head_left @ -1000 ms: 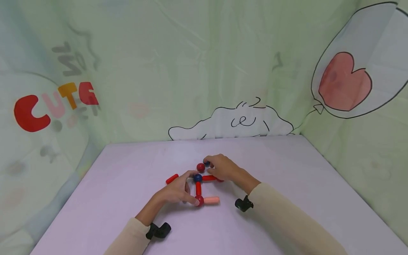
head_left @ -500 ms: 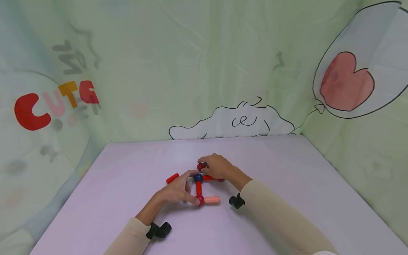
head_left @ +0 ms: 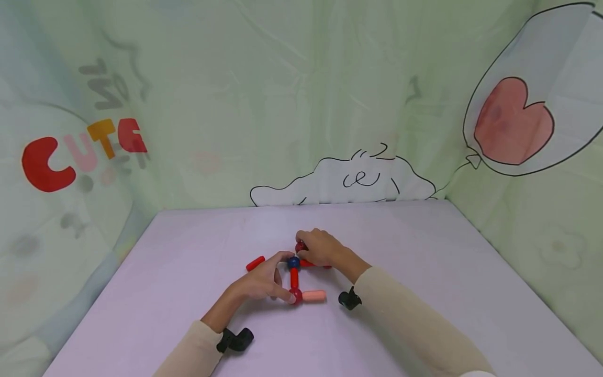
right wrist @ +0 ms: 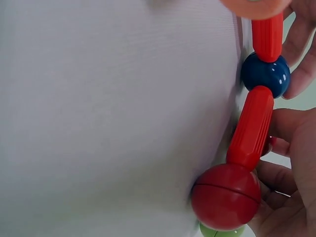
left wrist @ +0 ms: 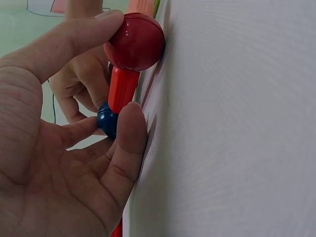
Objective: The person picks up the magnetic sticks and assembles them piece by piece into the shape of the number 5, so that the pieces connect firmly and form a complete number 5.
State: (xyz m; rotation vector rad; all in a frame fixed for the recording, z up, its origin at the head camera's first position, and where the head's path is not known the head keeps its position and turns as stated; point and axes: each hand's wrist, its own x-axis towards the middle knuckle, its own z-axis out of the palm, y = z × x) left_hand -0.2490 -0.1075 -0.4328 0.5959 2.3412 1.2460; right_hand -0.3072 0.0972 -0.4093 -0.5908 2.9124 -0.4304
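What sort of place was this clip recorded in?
Probably a curtained-off recording or play area: a pale table, green hangings behind and beside it, and a cartoon heart balloon printed on them.

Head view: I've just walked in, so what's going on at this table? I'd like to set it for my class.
A person is handling ball-and-rod toy pieces. The left hand holds a joined frame, its thumb on the near red ball and a finger at the blue ball. The right hand grips another red ball just beyond the blue one; whether those two are joined is hidden. A pink rod sticks out from the near red ball.
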